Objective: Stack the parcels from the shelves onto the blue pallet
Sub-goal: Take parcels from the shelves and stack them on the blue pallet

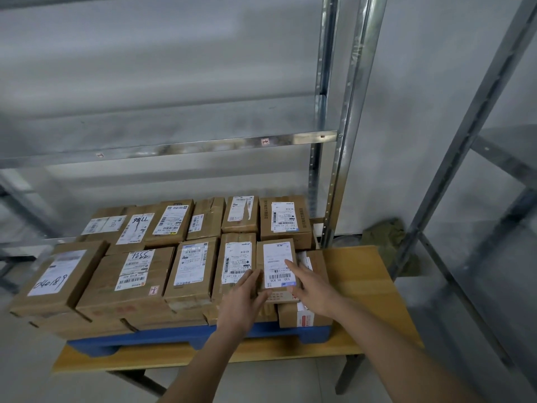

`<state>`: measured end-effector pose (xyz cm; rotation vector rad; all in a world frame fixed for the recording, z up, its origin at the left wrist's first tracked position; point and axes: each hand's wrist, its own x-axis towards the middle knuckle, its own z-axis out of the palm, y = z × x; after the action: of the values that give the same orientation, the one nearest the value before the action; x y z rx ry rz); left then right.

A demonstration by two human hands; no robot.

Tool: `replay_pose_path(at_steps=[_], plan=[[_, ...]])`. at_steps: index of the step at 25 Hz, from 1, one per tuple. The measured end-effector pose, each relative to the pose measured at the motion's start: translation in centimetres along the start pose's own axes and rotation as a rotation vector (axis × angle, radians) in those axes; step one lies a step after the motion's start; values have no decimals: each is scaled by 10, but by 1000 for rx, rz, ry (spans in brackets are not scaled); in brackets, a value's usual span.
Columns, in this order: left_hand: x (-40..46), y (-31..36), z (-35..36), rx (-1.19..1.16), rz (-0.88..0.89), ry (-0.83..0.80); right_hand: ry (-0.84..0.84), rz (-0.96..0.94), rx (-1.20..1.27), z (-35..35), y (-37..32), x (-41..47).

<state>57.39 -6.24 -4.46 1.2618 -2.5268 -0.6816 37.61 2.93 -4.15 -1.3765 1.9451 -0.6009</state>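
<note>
Several brown cardboard parcels with white labels lie packed in two rows on the blue pallet (180, 337), which sits on a wooden table. A small parcel (277, 264) with a barcode label lies at the front right of the stack, on top of a lower box (302, 315). My left hand (244, 301) touches its left side with straight fingers. On its right side my right hand (311, 286) lies with fingers extended over the label. Neither hand curls round the parcel.
The wooden table (363, 274) extends bare to the right of the pallet. Metal shelves (174, 146) rise behind it, with uprights (345, 141) at right. A second rack (476, 158) stands at far right. A greenish cloth (383, 231) lies on the floor behind.
</note>
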Motion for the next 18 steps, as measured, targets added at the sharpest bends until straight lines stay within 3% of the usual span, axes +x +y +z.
replay_pose_path(at_steps=[9, 18], plan=[[-21, 43, -58, 2, 131, 59, 222, 77, -124, -46, -30, -87], [-104, 115, -77, -116, 523, -128, 424, 337, -248, -39, -60, -282]])
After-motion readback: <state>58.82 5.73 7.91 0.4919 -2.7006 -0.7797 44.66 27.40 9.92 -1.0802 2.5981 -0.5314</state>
